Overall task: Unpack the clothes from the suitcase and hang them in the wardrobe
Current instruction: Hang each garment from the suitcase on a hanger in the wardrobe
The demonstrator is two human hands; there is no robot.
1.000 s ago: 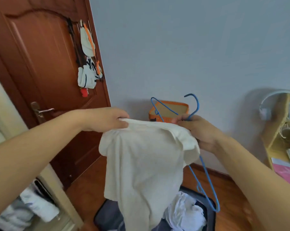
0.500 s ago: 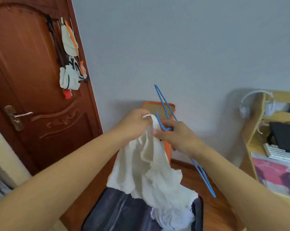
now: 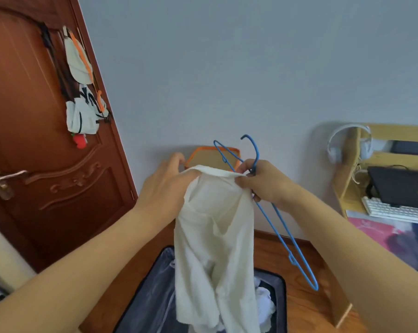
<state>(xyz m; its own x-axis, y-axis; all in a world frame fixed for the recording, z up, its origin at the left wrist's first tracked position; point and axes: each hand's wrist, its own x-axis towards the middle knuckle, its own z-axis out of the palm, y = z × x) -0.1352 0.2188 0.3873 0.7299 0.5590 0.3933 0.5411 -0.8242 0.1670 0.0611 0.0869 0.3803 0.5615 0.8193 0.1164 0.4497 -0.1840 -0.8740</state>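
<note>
Hanging limp, the cream garment [image 3: 215, 239] looks creased and soft.

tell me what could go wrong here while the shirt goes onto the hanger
1. The right hand pinches both the cream fabric shirt and the thin blue wire hanger, so shifting grip to thread the hanger could drop one of them.
2. The hanger's lower end juts out sideways and could snag the shirt's loose folds.
3. The shirt hangs down into the open dark suitcase and may catch the white clothes inside.
</note>
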